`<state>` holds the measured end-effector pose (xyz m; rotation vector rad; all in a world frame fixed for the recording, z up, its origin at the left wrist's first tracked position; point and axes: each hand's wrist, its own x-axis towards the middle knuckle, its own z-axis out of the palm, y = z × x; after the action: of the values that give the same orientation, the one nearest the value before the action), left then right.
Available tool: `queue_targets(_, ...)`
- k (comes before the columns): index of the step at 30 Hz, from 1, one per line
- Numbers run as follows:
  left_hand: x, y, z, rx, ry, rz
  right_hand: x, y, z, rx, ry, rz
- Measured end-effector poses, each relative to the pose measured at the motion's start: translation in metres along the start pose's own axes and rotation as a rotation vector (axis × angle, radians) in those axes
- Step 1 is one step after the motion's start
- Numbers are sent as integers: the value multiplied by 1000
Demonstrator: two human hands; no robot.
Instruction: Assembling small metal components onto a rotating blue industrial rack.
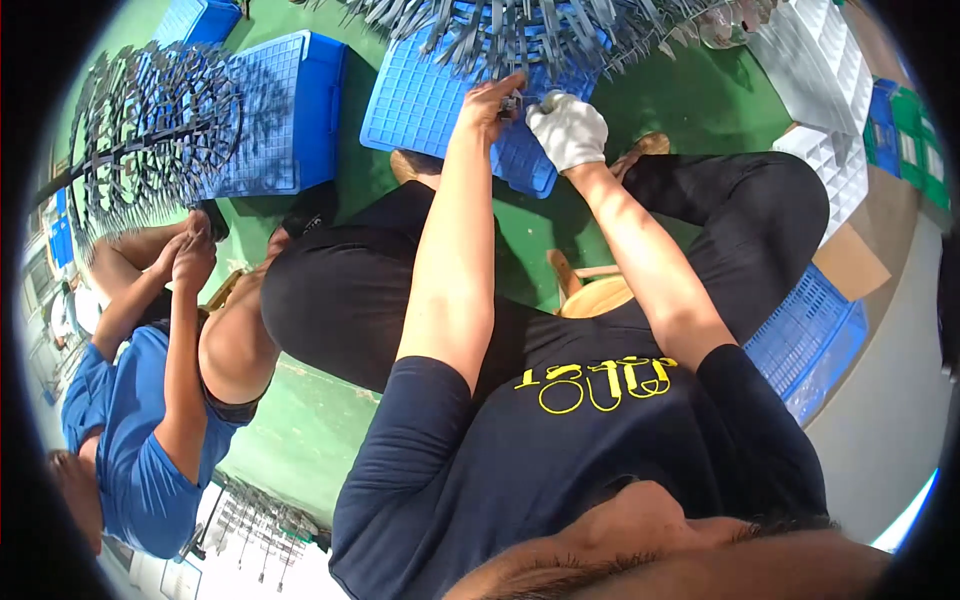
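A hanging rack of many thin dark-grey strips (500, 35) fills the top of the view. My bare left hand (488, 105) is just below its lower ends, fingers closed on a small metallic piece (511, 104) whose exact kind I cannot make out. Close beside it on the right is my right hand (568, 132) in a white glove. Its fingers are curled in toward the left hand, and what they hold, if anything, is too small to name. Both hands are over a blue plastic crate (410, 105).
On the left a co-worker in a blue shirt (150, 450) sits by a similar strip rack (150, 140) and another blue crate (310, 110). White gridded trays (815, 60), a cardboard piece (850, 260) and a blue basket (805, 330) stand at right. A wooden stool (597, 297) is beneath me.
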<state>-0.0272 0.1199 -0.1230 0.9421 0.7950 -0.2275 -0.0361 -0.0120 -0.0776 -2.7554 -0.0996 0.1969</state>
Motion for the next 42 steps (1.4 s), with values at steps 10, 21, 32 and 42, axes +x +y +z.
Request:
queue_targets(10,7,-2,-4,25,-55,-39,-1,2,5,-71,29,-63)
queue_targets(21,10,-6,2,11,4,-37,4,9,9,-67,113,-125)
queue_targets(32,14,-13,-12,-112,-25,-85,9,3,6,-194,74,-109)
queue_targets(42,-22,-19,-42,-466,-192,-191,-10,8,0,87,19,-144)
